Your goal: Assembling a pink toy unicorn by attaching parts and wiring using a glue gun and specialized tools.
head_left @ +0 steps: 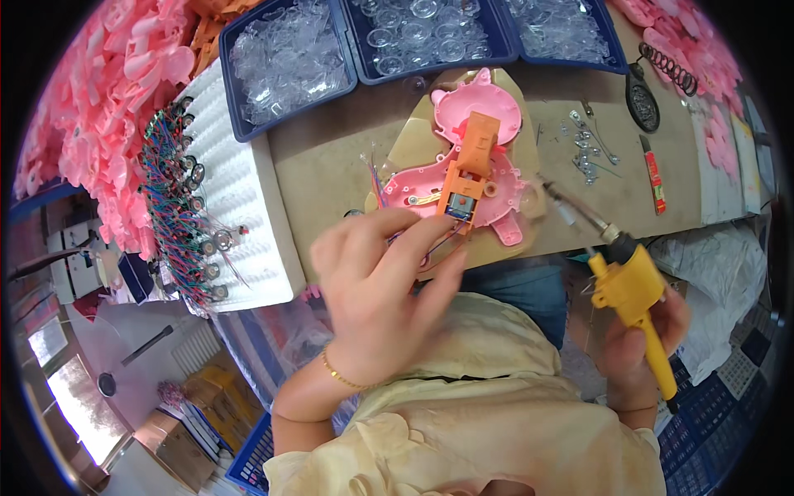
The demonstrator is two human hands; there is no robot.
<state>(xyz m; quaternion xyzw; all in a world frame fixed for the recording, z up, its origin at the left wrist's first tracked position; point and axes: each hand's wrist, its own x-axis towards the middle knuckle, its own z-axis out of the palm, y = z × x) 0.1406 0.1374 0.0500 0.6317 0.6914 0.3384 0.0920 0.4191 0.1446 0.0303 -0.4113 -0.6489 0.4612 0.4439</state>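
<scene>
1. Left hand (385,285): fingers drawn close together at the lower end of an orange plastic housing (480,142), touching it; whether they pinch the housing or the thin wires there cannot be told.
2. Right hand (641,339): wrapped around the handle of a yellow soldering gun (628,289); tip directed up and left, near the pink shell but apart from the orange housing.
3. Orange housing: lies on an open pink toy shell (477,101), mid-bench, with a small metal-cased motor (461,205) visible in its lower part.
4. Left of shell: white foam tray (263,240) bearing wired round components (197,175).
5. Beyond shell: blue bins (357,70) of clear plastic parts (289,62).
6. Right of shell: small metal parts (585,153) and a red utility knife (654,178).
</scene>
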